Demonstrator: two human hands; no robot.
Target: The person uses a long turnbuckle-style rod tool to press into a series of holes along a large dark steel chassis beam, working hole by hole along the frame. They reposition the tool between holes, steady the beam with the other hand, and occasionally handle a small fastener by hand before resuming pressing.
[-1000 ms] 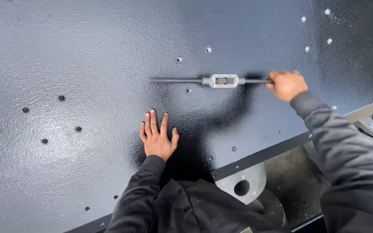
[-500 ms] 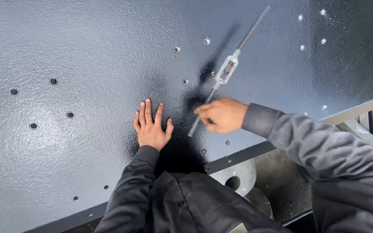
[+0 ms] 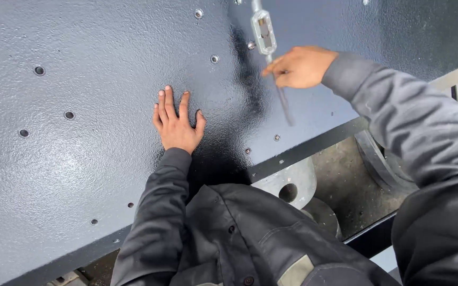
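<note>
A: Your right hand (image 3: 300, 66) is wrapped round the near bar of the long silver T-handled metal tap wrench (image 3: 265, 37), fingers pressed together on it. The wrench stands far right on the plate, its body over a hole.

B: Noted. Your left hand (image 3: 177, 124)?

A: Spread flat, holding nothing, palm down on the large dark grey textured steel plate (image 3: 91, 159), left of the wrench. Likely a brace for your weight while you lean in.

B: Surroundings?

A: Small drilled holes (image 3: 214, 59) dot the plate; a pale grey round metal part (image 3: 287, 188) sits below its near edge.
</note>
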